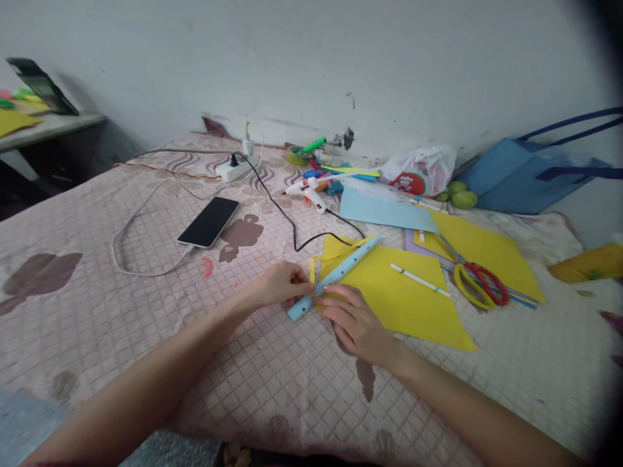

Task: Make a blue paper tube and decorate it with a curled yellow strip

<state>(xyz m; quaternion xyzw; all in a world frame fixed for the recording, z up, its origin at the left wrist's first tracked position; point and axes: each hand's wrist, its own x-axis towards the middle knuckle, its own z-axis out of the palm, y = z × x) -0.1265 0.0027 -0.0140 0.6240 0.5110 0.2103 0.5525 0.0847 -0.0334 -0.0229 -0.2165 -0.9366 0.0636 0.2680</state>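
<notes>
A narrow light-blue paper strip (354,257) with dark dots lies slantwise over a yellow paper sheet (411,292). My left hand (283,283) is closed in a pinch at the strip's lower left part, where a thin yellow paper strip (313,269) crosses it. From the other side, my right hand (357,324) holds the blue strip with thumb and fingers near the same crossing. The exact contact under the fingertips is partly hidden. A white stick (419,280) with dark bands rests on the yellow sheet.
Scissors (479,285) with red and yellow handles lie at right on more paper. Behind sit a white glue gun (311,193) with a black cord, a power strip (236,170), a plastic bag (421,170) and a blue bag (530,175). A charging phone (209,222) lies left.
</notes>
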